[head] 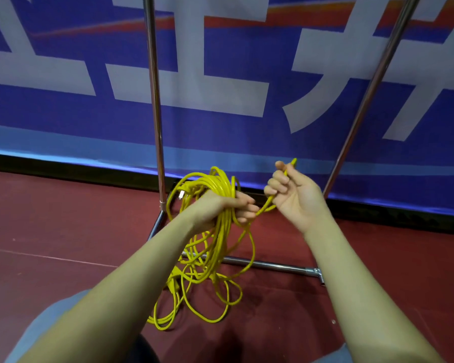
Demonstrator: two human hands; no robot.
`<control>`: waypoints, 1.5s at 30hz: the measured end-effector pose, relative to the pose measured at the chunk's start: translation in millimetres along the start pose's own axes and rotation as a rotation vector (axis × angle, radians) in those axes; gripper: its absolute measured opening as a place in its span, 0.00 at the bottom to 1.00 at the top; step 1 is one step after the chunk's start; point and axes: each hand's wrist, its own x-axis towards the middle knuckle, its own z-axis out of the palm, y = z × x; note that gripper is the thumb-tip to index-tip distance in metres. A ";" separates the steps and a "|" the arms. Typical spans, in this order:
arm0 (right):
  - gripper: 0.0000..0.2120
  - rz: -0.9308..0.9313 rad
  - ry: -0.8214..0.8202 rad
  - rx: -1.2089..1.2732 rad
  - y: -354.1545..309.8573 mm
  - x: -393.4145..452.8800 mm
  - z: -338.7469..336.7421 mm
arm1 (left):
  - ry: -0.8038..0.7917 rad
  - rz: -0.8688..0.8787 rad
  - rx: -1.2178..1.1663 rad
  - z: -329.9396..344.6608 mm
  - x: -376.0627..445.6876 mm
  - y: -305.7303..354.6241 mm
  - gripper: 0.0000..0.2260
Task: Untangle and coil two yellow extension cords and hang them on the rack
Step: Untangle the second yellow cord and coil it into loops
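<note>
Our left hand (227, 205) grips a bundle of yellow cord (215, 231); our right hand (291, 192) pinches 1 free end just right of it. Loops trail to the floor (63, 218) near the rack (156, 113). Pulling that end hard could cinch the hanging tangle into knots.

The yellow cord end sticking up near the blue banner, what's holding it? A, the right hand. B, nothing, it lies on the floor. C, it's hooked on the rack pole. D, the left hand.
A: the right hand has its fingers curled round the strand, whose yellow cord end pokes out above them, while the left hand grips the bundle of loops beside it.
</note>
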 end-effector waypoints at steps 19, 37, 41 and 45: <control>0.12 -0.024 0.194 -0.135 -8.9 10.1 -13.6 | -0.053 0.107 -0.028 27.1 4.1 4.8 0.08; 0.04 -0.167 0.129 -0.700 11.6 -4.8 -2.4 | 0.166 0.047 -0.247 -5.3 0.1 33.0 0.08; 0.04 -0.202 0.195 -0.500 -3.0 -4.9 -1.0 | 0.009 -0.105 -0.022 0.8 -4.7 22.0 0.08; 0.04 -0.195 0.175 -0.373 -0.2 -0.7 -4.0 | -0.120 -0.118 0.022 7.6 -5.6 15.6 0.09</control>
